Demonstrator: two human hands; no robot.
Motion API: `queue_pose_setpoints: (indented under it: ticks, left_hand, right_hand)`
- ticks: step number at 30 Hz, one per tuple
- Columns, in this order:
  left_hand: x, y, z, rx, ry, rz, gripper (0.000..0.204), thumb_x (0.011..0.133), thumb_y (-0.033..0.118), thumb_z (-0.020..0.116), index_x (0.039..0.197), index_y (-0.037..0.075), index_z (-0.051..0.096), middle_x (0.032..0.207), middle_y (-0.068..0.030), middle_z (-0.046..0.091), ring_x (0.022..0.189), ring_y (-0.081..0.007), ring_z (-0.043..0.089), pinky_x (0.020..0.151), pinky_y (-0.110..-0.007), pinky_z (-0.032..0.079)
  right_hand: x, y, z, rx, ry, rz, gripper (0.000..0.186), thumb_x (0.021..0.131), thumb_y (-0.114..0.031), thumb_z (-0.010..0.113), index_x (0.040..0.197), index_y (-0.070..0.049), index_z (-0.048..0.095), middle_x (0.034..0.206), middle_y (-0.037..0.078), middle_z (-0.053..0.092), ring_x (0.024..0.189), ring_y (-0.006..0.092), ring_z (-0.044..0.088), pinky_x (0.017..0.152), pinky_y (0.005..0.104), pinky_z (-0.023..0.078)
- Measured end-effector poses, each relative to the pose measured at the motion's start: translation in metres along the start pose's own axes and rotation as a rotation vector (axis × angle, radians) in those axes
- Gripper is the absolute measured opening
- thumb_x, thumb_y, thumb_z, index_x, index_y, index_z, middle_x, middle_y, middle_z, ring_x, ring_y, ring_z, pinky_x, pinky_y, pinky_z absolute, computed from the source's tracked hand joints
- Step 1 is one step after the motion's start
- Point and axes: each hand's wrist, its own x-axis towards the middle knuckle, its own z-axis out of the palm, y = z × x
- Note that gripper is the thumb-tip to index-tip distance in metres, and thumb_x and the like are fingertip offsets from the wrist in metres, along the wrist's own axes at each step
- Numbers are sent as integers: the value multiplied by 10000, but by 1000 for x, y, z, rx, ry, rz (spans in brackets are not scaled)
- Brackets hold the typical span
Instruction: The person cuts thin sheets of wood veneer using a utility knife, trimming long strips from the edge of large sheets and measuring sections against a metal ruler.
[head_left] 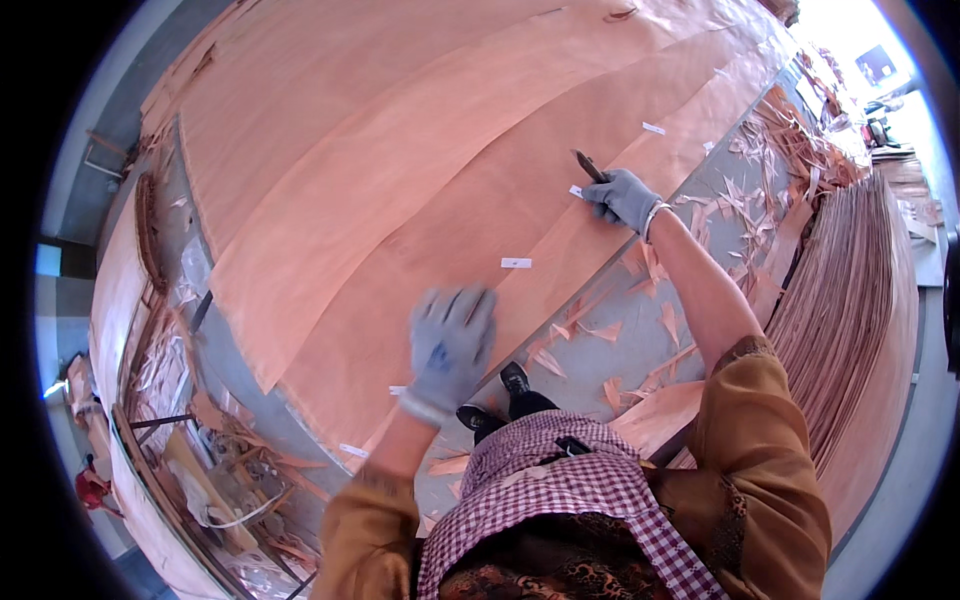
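Note:
Broad, thin reddish wood veneer sheets (400, 160) lie overlapping in front of me. My left hand (452, 340), in a grey glove, is over the near edge of the top sheets, fingers stretched out and slightly blurred; whether it touches the wood I cannot tell. My right hand (622, 198), gloved the same way, is closed round a dark knife (588, 165) whose tip points up and left, away from me. Short white tape pieces (516, 263) sit in a row along a seam between the sheets. Another tape piece (653, 128) lies beyond the right hand.
A tall stack of veneer (845, 290) stands at the right. Torn veneer scraps (785, 140) litter the grey floor (640, 330) between it and the sheets. At the left is a metal frame (160, 470) with more scraps and boards. My shoes (514, 378) are close to the sheets' near edge.

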Motion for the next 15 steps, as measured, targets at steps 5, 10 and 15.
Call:
queue_pose_setpoints:
  ticks: [5,10,15]
  left_hand:
    - [114,-15,75,28,136,213,339,804,192,584,1133,112,608,1129,-42,590,923,-224,542,817,-406,398]
    - [157,-8,119,133,33,240,328,813,241,578,1114,119,622,1124,-30,617,940,-187,551,788,-390,402]
    - [161,-5,125,211,-5,224,346,834,279,554,1135,123,624,1158,-17,618,970,-179,550,807,-397,400]
  right_hand:
    - [5,2,9,-6,13,-17,226,787,-193,711,732,-11,591,595,54,571,434,123,494,402,251,373]
    - [7,12,3,7,29,-20,155,799,-130,640,750,11,600,599,68,581,436,125,503,398,257,386]
    - [-3,19,-23,47,105,-24,114,781,-107,610,746,-2,587,590,69,576,440,121,509,401,258,399]
